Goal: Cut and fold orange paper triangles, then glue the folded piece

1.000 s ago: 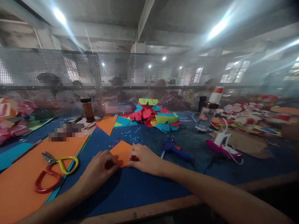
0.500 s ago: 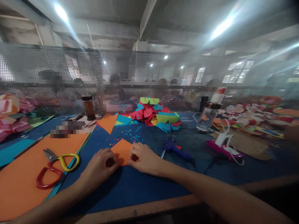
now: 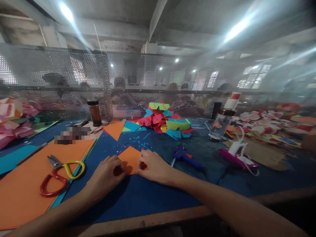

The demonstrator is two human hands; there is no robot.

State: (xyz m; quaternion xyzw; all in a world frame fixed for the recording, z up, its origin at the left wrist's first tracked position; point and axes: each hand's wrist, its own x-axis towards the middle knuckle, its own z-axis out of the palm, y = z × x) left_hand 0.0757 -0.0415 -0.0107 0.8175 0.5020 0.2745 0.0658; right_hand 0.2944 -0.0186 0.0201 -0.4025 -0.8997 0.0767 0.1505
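Observation:
An orange sheet of paper (image 3: 130,159) lies on the blue tabletop right in front of me, one corner pointing away. My left hand (image 3: 108,169) grips its left edge, the fingers curled and pressed down. On the opposite edge, my right hand (image 3: 152,166) pinches the paper with thumb and fingers. Both hands partly cover the sheet's sides. To the left, scissors (image 3: 60,174) with one red and one yellow handle rest on a stack of orange paper (image 3: 22,197). A blue glue gun (image 3: 186,158) lies to the right of my right hand.
Behind are folded orange paper (image 3: 115,129) and a pile of colourful cut-paper pieces (image 3: 160,120). A brown jar (image 3: 94,113) and a clear glass bottle (image 3: 219,125) stand upright. A magenta power strip (image 3: 239,158) lies right. A perforated screen (image 3: 138,72) closes off the back.
Both hands keep nearly the same hold on the orange paper. The whole view has shifted slightly; nothing else has visibly moved.

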